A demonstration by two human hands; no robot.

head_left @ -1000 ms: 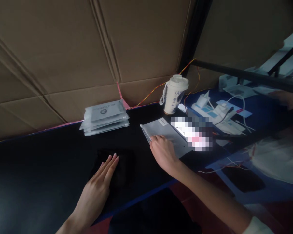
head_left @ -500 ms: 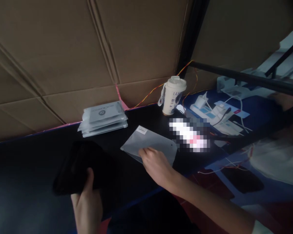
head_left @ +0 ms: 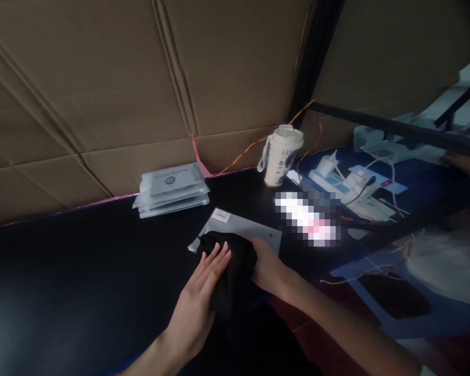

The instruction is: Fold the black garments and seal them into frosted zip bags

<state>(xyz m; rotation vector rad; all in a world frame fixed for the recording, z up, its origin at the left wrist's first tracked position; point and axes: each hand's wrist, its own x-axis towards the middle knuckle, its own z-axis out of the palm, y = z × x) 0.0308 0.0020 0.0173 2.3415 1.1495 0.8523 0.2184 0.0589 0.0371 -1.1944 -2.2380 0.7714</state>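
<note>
A folded black cloth item is in my left hand, whose fingers lie along its top while the thumb is out of sight. The cloth overlaps the near edge of a frosted plastic zip bag, which lies on the black tabletop with a white label at its far left corner. I cannot tell whether any of the cloth is inside the bag. My right hand is at the bag's near right side, against the cloth. Its fingers are hidden behind the cloth.
A stack of several frosted zip bags lies at the back left. Behind the bag stands a lidded white cup. A blurred-out bright object lies to the right, near a power strip with chargers. A cardboard wall rises behind.
My left hand has brought the black cloth from the left to the zip bag's near edge. The right hand, which was pinching that edge, has shifted slightly right, its fingers now covered.
</note>
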